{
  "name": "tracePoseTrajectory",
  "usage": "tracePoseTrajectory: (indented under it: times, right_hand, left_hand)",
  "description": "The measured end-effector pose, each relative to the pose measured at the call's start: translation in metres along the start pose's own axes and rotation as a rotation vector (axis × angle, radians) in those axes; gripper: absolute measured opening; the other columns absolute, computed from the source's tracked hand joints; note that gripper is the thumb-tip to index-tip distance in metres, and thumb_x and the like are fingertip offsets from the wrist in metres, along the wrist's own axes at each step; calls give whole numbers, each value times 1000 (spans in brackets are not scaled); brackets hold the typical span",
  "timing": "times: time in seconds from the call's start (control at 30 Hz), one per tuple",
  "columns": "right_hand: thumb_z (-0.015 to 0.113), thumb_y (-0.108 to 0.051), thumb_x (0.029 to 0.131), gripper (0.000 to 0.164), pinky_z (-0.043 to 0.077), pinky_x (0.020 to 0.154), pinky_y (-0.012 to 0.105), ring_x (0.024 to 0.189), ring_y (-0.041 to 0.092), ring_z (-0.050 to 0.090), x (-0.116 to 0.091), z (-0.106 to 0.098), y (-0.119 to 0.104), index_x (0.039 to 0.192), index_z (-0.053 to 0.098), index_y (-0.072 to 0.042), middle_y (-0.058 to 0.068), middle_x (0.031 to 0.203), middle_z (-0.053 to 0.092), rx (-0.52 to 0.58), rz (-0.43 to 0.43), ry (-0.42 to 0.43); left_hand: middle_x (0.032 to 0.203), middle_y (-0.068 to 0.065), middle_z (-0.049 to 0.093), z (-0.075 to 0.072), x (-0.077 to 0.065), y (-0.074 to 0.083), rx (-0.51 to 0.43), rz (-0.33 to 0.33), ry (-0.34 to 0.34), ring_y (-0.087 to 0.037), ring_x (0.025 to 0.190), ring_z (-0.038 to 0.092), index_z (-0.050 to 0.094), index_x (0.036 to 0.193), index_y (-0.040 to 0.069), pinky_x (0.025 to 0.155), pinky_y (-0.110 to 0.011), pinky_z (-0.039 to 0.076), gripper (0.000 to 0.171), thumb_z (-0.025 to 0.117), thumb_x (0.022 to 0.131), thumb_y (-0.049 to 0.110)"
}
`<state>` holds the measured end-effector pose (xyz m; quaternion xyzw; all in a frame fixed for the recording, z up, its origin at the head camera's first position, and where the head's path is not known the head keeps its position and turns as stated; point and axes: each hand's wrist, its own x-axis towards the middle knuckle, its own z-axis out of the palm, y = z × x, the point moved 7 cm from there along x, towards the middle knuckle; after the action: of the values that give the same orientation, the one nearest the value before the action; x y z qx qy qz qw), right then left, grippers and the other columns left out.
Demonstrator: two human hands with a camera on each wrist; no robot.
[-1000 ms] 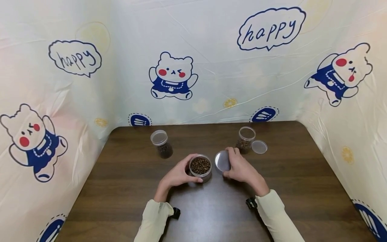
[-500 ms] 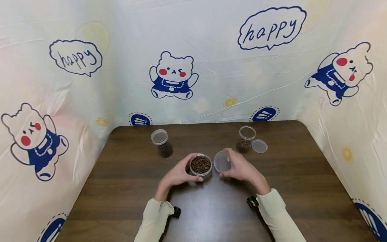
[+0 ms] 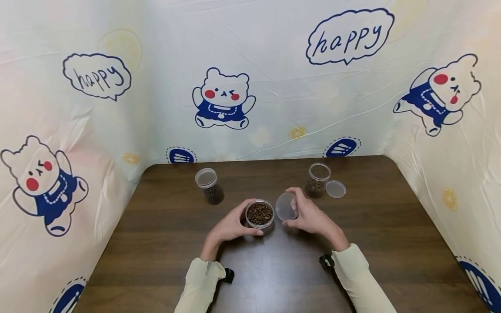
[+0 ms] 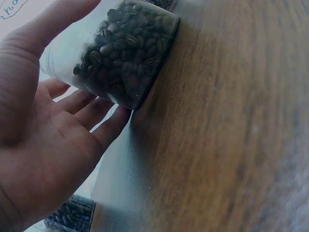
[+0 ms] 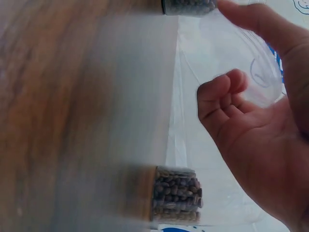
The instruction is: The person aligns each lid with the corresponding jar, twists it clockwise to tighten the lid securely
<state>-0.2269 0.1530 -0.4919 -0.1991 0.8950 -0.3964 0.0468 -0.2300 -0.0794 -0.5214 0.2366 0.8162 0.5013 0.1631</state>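
Near the middle of the table, my left hand [image 3: 233,224] is wrapped around an uncovered clear jar [image 3: 268,228] of coffee beans. Thumb and fingers sit on opposite sides of it. In the left wrist view the jar [image 4: 123,55] stands on the table, beans showing through its wall. Just right of its rim, my right hand [image 3: 312,216] holds a round translucent lid [image 3: 284,207] by the edge, tilted. The right wrist view shows the lid [image 5: 227,43] between thumb and curled fingers, above the tabletop.
A lidded jar [image 3: 206,179] with dark beans stands at the back left. Behind my right hand is another jar [image 3: 318,176], uncovered and partly filled, with a flat lid [image 3: 335,189] lying beside it. A printed curtain [image 3: 270,87] borders the wooden table [image 3: 164,243].
The lid in my right hand has shifted slightly left and up, and its tilt has changed. My left hand and its jar have stayed put.
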Motion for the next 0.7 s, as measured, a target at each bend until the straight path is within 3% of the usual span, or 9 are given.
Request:
tracePoseTrajectory:
  times: [0.2, 0.43, 0.7]
  right_hand:
    - [95, -18, 75, 96, 51, 71, 29, 81, 17, 61, 1, -7, 10, 151, 39, -5, 13, 96, 65, -12, 63, 49]
    - [95, -20, 74, 89, 54, 98, 46, 113, 31, 59, -1, -6, 7, 144, 45, 3, 23, 136, 48, -91, 73, 0]
    - [95, -25, 75, 90, 53, 102, 49, 114, 30, 63, -1, -2, 6, 146, 45, 1, 18, 130, 61, -88, 55, -28]
  left_hand:
    - [143, 4, 63, 0, 1, -1, 12, 5, 2, -17, 132, 60, 47, 151, 32, 117, -45, 42, 89, 96, 77, 31]
    - [145, 2, 62, -1, -1, -3, 22, -13, 8, -18, 133, 59, 46, 153, 30, 117, -48, 42, 91, 96, 78, 31]
    - [145, 3, 62, -1, 0, -5, 34, -21, 10, -18, 132, 59, 45, 153, 32, 117, -48, 42, 91, 96, 77, 33]
